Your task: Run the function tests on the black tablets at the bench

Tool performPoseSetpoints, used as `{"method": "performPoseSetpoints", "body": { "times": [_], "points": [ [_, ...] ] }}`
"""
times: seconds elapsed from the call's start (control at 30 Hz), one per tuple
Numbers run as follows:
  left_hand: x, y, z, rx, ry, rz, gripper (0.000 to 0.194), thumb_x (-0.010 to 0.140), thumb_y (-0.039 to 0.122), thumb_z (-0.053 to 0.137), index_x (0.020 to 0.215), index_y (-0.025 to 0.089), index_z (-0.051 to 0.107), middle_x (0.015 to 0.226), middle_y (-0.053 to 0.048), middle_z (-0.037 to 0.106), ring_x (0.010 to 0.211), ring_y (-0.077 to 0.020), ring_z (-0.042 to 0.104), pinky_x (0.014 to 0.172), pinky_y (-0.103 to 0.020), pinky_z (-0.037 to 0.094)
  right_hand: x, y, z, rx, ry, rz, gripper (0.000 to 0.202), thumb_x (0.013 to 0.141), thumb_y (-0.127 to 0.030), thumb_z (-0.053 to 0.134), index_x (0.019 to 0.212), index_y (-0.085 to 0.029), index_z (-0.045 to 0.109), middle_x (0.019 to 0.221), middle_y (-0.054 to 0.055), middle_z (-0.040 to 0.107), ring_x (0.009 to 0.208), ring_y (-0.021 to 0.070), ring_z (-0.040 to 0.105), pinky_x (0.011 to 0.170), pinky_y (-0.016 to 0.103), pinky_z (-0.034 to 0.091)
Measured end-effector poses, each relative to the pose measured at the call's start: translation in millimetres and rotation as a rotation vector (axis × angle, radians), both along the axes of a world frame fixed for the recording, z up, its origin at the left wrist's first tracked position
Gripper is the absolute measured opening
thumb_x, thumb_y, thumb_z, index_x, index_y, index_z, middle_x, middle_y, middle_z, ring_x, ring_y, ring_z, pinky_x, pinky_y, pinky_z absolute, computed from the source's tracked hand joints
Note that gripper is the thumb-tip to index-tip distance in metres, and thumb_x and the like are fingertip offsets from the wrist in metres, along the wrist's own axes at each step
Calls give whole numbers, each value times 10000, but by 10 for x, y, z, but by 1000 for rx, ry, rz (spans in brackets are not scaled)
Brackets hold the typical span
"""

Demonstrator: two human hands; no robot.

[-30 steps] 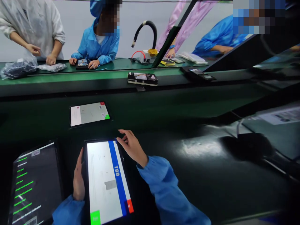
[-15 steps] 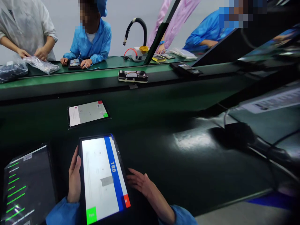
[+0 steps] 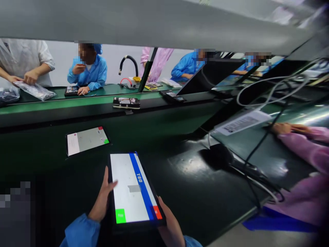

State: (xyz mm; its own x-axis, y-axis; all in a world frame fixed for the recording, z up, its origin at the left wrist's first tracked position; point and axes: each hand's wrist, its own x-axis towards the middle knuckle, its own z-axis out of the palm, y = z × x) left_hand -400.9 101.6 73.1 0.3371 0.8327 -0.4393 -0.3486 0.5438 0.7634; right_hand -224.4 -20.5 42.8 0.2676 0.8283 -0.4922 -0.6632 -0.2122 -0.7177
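A tablet [image 3: 123,181] with a lit white screen, a blue band reading "T80", a green box and a red box is held over the dark green bench. My left hand [image 3: 103,200] grips its left edge, the thumb lying over the screen's border. At the lower right corner, my right hand [image 3: 169,221] holds the other edge, its fingers hidden behind or below the tablet. Another lit tablet [image 3: 88,141], with a white and grey screen, lies flat just beyond.
A black device on a cable [image 3: 218,156] and a labelled white strip [image 3: 243,122] are to the right. Past them rests a co-worker's pink sleeve [image 3: 300,144]. Opened devices [image 3: 126,103] lie along the far ledge, with co-workers behind. A grey shelf [image 3: 128,24] hangs overhead.
My right hand has come from beside the tablet onto its right edge. The tablet appears farther right as the view has shifted, and the dark-screened tablet at left no longer shows clearly.
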Motion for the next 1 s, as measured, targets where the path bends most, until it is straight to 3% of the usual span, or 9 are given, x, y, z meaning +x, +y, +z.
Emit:
{"method": "performPoseSetpoints", "body": {
  "times": [0.07,0.17,0.27,0.37,0.53,0.63,0.7,0.87,1.0],
  "points": [
    [-22,-83,-48,3,-43,-138,1181,555,327,831,1478,265,97,1507,-127,289,1347,-354,306,1062,-554,301,63,11,-31,36,-15,1,529,724,-615,768,1005,-172,706,961,67,678,1017,341,585,851,405,518],
    [-66,-188,-113,84,-74,-260,1252,572,303,824,1468,325,-50,1526,-111,245,1379,-329,242,1058,-555,294,54,14,-11,65,-45,-7,531,762,-604,746,1064,-171,689,987,67,672,1026,330,581,860,397,511],
    [-79,-200,-190,116,-70,-293,1238,599,317,805,1457,352,-86,1535,-103,223,1401,-326,171,1057,-567,273,5,20,40,55,-60,-21,544,743,-597,764,1062,-163,689,974,72,674,1012,330,586,831,385,523],
    [-90,-102,-306,27,-157,-276,1227,573,332,794,1465,344,-49,1551,-74,183,1406,-316,172,1085,-516,249,26,60,22,44,-82,-74,532,705,-596,792,996,-160,704,917,67,683,982,334,599,793,368,539],
    [-164,167,-468,-3,-290,-64,1011,688,421,661,1480,301,43,1467,-110,372,1290,-312,416,1078,-483,290,329,280,-140,54,-141,-171,508,601,-553,855,865,-145,704,817,49,681,868,320,628,735,354,555],
    [-226,306,-466,34,-258,150,871,757,426,591,1475,261,126,1432,-125,413,1246,-307,467,1055,-480,342,650,511,-197,-4,-183,-254,477,517,-518,856,744,-140,674,707,36,659,738,287,636,659,334,565],
    [-259,370,-418,39,-233,261,803,786,442,560,1464,255,172,1436,-121,401,1239,-305,475,1046,-468,366,891,723,-196,-26,-199,-287,420,526,-477,813,733,-146,657,709,41,660,728,289,639,650,340,569],
    [-282,364,-367,215,-157,448,653,795,475,558,1383,285,347,1430,-94,412,1265,-324,439,1015,-460,403,1447,1492,-86,-97,-280,-379,149,793,-292,612,745,-152,600,762,61,650,723,238,642,659,321,557],
    [-302,236,-685,333,-42,553,540,737,500,625,1231,327,493,1379,-80,470,1264,-357,431,1008,-517,386,1720,2096,36,-94,-479,-481,210,990,-310,513,1023,-113,574,999,90,600,865,228,612,758,385,529]
  ]
}}
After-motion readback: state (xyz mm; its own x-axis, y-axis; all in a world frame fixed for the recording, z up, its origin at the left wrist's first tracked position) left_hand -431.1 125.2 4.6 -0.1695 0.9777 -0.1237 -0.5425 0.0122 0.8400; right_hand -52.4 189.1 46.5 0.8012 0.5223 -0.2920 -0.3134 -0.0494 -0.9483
